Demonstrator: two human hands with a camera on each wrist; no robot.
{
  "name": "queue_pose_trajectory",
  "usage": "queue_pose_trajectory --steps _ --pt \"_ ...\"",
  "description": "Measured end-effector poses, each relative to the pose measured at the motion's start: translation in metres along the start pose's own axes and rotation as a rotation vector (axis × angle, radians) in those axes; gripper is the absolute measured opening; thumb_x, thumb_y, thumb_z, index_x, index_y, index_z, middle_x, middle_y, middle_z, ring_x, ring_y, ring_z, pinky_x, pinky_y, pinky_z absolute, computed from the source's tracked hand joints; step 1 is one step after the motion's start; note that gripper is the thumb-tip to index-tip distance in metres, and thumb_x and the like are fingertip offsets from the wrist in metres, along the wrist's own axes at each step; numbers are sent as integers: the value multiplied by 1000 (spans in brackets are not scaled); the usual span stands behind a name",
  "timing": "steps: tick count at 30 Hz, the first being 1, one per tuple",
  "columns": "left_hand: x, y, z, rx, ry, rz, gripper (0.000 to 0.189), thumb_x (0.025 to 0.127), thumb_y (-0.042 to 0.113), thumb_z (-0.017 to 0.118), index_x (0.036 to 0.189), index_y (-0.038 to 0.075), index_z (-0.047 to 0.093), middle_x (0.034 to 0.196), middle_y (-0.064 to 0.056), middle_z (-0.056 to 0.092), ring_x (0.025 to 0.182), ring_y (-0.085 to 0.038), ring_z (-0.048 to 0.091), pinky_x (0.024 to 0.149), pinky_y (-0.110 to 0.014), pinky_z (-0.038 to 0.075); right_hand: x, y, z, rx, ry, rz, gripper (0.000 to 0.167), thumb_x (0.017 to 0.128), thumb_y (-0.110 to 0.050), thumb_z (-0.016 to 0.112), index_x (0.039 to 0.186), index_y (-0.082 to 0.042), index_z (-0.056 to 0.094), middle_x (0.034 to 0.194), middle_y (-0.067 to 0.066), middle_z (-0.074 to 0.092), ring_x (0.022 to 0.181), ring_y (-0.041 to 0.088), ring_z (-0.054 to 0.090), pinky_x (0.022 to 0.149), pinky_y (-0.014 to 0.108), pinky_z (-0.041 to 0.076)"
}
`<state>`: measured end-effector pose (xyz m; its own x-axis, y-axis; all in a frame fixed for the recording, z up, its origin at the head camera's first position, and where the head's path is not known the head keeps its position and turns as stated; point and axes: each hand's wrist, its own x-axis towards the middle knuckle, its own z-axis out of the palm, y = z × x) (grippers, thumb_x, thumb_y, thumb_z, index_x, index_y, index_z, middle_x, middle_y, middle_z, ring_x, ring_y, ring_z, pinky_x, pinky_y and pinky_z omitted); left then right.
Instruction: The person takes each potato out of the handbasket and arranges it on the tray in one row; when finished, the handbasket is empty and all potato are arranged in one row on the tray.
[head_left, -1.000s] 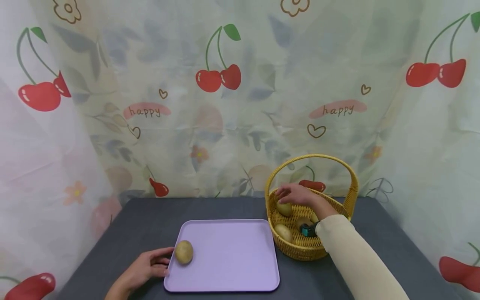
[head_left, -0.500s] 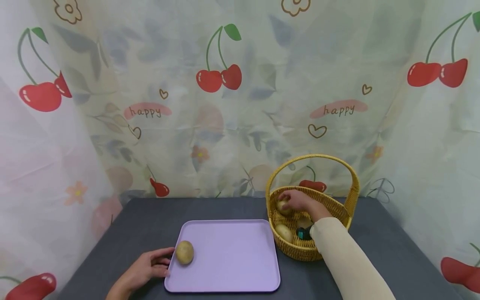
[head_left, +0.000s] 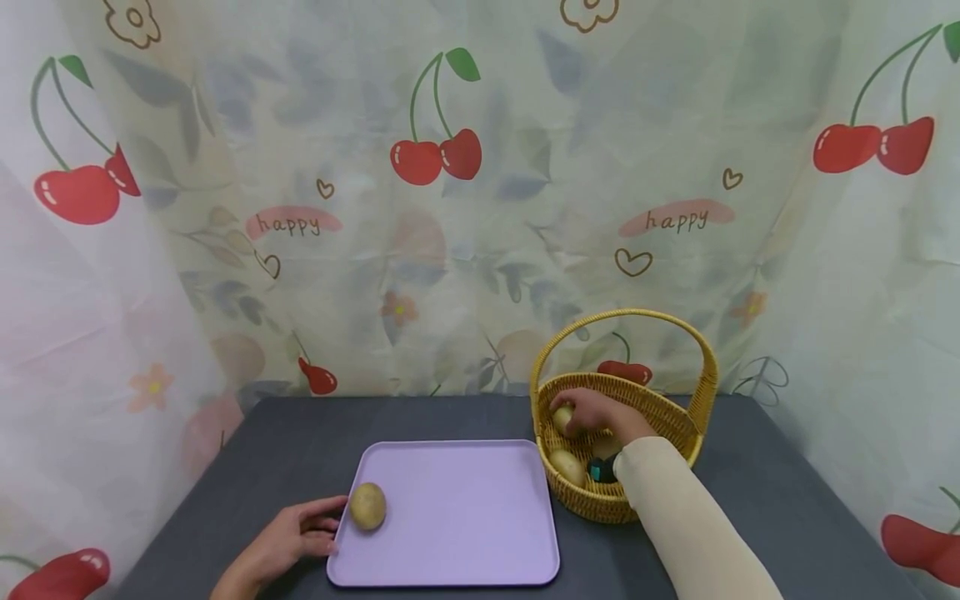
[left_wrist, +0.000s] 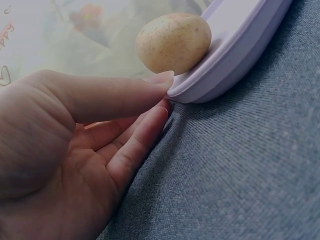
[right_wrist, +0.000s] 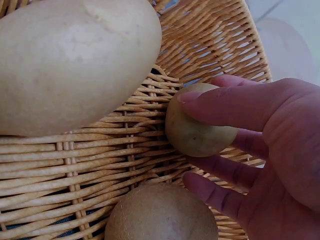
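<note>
A dark-grey cloth-covered table (head_left: 450,418) lies beneath both hands. At the left hand (head_left: 288,537) — fingers loosely spread, thumb touching the rim — is a lilac rectangular tray (head_left: 465,517); a yellow-brown oval potato (head_left: 367,507) rests just beyond. Around the right hand (head_left: 596,408) stands a tan wicker basket (head_left: 592,505). Beside that grip lie a pale oval potato (right_wrist: 75,65) and a brown rounded potato (right_wrist: 162,215); thumb and fingers pinch a small yellowish potato (right_wrist: 192,135).
</note>
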<state>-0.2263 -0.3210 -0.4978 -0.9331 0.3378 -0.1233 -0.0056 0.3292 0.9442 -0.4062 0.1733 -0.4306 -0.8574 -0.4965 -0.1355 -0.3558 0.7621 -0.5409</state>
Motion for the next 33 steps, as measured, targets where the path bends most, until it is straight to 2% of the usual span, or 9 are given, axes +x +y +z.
queue_pose_trajectory --steps 6,10,17,19,22,26,30,33 --pt "0 -1 0 -3 0 9 67 85 5 72 139 -16 38 114 -18 61 101 -24 58 76 -29 52 -1 -4 -1 -68 -20 8 40 77 -1 75 115 -10 67 111 6 60 93 24 51 77 36 46" --pt "0 -1 0 -14 -6 21 67 85 4 72 139 -17 37 114 -19 61 101 -24 58 76 -29 52 -4 -8 -7 -99 -29 -16 41 77 -4 77 115 -12 67 111 5 60 90 23 51 75 36 46" --pt "1 -3 0 -15 -12 32 68 85 6 73 138 -17 38 116 -19 61 100 -21 58 76 -29 52 -22 -16 -19 -86 -21 -53 44 78 -10 77 120 -14 66 109 1 61 83 21 50 70 35 42" --pt "3 -3 0 -12 -12 32 68 85 6 73 138 -16 39 116 -19 62 100 -21 59 77 -29 52 -30 -19 -22 -96 -14 -76 45 78 -12 77 121 -13 65 111 1 61 86 21 51 72 37 42" --pt "4 -2 0 -1 -10 41 67 85 7 73 138 -16 40 116 -20 61 101 -23 58 77 -29 52 -42 -23 -24 -114 15 -133 47 78 -16 77 123 -12 64 115 2 61 92 20 53 77 38 43" --pt "6 1 0 9 -2 47 66 85 7 74 137 -17 40 115 -20 61 101 -25 58 76 -29 52 -56 -25 -20 -131 73 -227 44 80 -19 78 122 -12 64 113 1 61 94 19 54 77 37 46" --pt "4 1 0 12 -6 54 67 84 7 74 137 -17 40 114 -20 62 100 -24 59 76 -28 52 -72 -30 -10 -127 129 -258 41 81 -19 77 120 -14 65 111 -1 60 91 18 53 73 34 46" --pt "1 -1 0 14 -14 69 67 84 7 74 137 -18 40 113 -21 62 98 -20 59 76 -27 52 -87 -37 -2 -85 175 -272 41 81 -19 77 120 -16 64 111 -1 59 90 18 53 70 32 47"
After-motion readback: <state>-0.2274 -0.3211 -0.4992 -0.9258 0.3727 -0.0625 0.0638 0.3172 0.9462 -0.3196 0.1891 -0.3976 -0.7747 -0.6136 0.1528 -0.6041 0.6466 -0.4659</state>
